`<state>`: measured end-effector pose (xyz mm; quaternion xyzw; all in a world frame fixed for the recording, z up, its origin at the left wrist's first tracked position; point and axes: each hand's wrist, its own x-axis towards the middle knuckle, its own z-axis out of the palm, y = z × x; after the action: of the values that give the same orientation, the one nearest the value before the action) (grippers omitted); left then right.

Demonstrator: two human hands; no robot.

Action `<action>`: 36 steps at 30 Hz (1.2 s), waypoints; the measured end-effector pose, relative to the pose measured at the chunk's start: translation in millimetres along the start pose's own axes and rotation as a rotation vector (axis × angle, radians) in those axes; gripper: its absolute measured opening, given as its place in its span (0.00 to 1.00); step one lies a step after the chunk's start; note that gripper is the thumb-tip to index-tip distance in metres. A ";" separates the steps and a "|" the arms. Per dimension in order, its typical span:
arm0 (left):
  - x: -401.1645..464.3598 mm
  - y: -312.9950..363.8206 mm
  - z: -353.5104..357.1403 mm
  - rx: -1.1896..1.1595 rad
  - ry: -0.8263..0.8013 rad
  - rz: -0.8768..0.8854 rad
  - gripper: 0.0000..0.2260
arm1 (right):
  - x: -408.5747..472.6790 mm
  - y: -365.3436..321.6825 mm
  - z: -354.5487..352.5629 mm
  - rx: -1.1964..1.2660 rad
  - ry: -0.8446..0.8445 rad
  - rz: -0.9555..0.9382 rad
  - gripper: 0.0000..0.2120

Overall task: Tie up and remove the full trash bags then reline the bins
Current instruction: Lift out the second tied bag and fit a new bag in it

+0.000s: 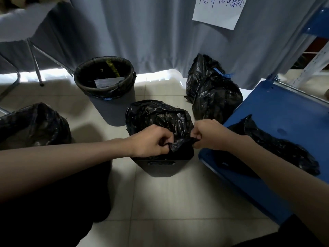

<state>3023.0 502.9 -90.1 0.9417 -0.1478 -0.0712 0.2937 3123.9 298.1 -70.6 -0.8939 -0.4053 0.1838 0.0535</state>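
A dark square bin [161, 167] stands on the tiled floor in front of me, with a black trash bag [156, 114] bunched over its top. My left hand [151, 141] pinches the near edge of that bag at the bin's rim. My right hand [207, 135] grips the same edge a little to the right, and the plastic is stretched between them. Behind stands a round grey bin [111, 106] lined with a black bag. Two tied full black bags [211, 91] sit at the right by the curtain, one with a blue tie.
A blue flat surface [277, 111] at the right carries a loose black bag [281, 145]. Another black bag [33, 123] bulges at the left. Chair legs [35, 63] stand at the back left. A grey curtain [142, 32] with a paper note [217, 11] hangs behind.
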 end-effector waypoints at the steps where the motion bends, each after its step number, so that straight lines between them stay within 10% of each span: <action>1: -3.7 -0.3 1.6 -0.002 -0.038 0.014 0.09 | -4.3 -1.0 0.8 -0.011 -0.038 0.010 0.08; 12: -24.1 0.6 13.1 0.473 -0.309 0.220 0.24 | -23.7 -1.2 23.1 -0.101 -0.132 0.085 0.13; 18: -21.3 -1.6 -9.3 0.157 -0.146 0.177 0.07 | -19.7 -29.1 18.7 0.093 0.266 -0.006 0.04; 36: -38.1 -52.3 -42.8 0.583 -0.165 0.299 0.19 | -3.0 -22.9 35.9 -0.219 0.131 -0.042 0.14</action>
<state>3008.8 578.9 -83.4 0.9450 -0.3219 -0.0580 0.0063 3092.6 309.1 -97.4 -0.8959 -0.4372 0.0783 -0.0141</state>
